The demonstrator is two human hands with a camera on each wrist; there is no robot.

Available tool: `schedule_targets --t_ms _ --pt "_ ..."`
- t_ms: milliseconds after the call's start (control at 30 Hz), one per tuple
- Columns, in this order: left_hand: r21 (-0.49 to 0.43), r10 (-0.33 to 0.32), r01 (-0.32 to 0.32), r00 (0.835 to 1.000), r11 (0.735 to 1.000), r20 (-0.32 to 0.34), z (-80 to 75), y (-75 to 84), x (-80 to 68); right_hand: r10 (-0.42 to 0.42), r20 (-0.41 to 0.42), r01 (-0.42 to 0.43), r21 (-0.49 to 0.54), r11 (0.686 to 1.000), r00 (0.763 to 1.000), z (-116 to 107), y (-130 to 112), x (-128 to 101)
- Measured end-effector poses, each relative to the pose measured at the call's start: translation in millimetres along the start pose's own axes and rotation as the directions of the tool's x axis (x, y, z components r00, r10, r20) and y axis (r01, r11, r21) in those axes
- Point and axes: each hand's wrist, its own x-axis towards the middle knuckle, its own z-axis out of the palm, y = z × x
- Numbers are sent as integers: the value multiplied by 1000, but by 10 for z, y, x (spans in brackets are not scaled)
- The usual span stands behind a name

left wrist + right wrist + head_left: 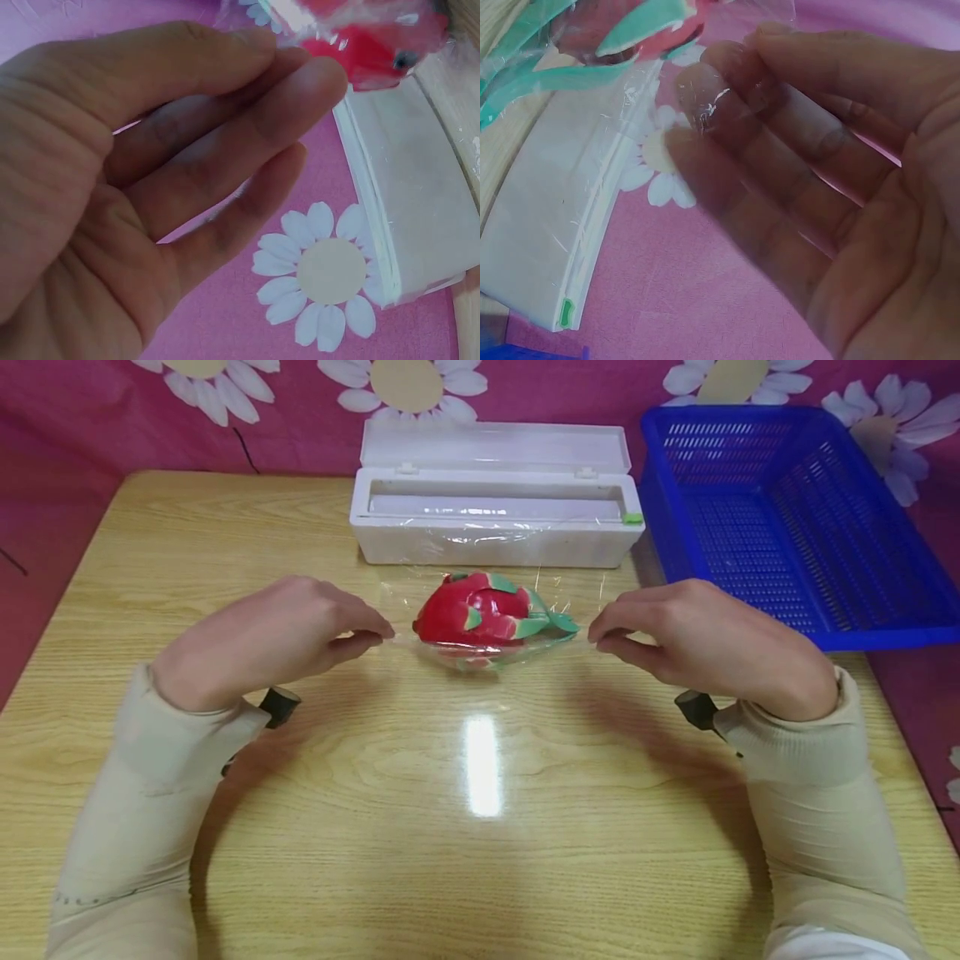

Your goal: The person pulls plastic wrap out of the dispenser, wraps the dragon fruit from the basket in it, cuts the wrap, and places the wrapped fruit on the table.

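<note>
A red dragon fruit (480, 610) with green-tipped scales lies sideways in front of the box, with clear cling film (558, 581) around it. My left hand (277, 631) pinches the film between thumb and fingertips, just off the fruit's rounded red end. On the other side, my right hand (705, 635) pinches the film beside the green leafy end. In the right wrist view, shiny film (705, 105) lies across the fingertips. The left wrist view has the thumb and fingers meeting at crumpled film (300, 26) beside the red skin.
Behind the fruit stands a white cling film box (495, 545), its lid (495, 446) raised and a green slider (633, 518) at its right end. A blue plastic basket (795, 639) sits at the back right. The wooden table (360, 843) meets a pink flowered cloth (540, 397).
</note>
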Motion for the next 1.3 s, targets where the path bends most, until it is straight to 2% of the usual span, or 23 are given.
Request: schedule_targets --t_ms 133,200,300,433,567,633,800,1000,1133,1300 --pt "21 14 -13 1000 1000 -21 2 16 -4 4 7 -4 -1 1000 1000 -1 2 8" --pt "12 2 -2 1000 1000 -2 18 26 17 5 4 -5 -3 1000 1000 1 5 9" --pt "-22 -48 49 996 999 74 57 47 61 -1 -3 1 -7 1000 1000 4 8 12" --pt "-54 -77 88 980 995 183 141 70 119 -3 -8 3 -7 1000 1000 12 22 5" --pt "-62 -76 93 970 994 232 194 81 148 2 1 -2 2 1000 1000 4 38 4" --pt "-56 -78 93 972 994 222 188 82 150 1 3 -1 9 1000 1000 0 44 4" --pt "-20 -57 60 987 998 150 134 67 127 20 12 -20 23 1000 1000 -3 59 3" --pt "-32 -64 68 991 997 119 71 58 73 50 25 -51 29 998 998 -6 63 6" --pt "-27 -58 61 991 998 118 65 53 63 43 7 -44 30 999 999 2 80 -3" --pt "0 -89 91 983 996 163 66 59 65 19 -16 -18 24 1000 1000 -3 87 -10"
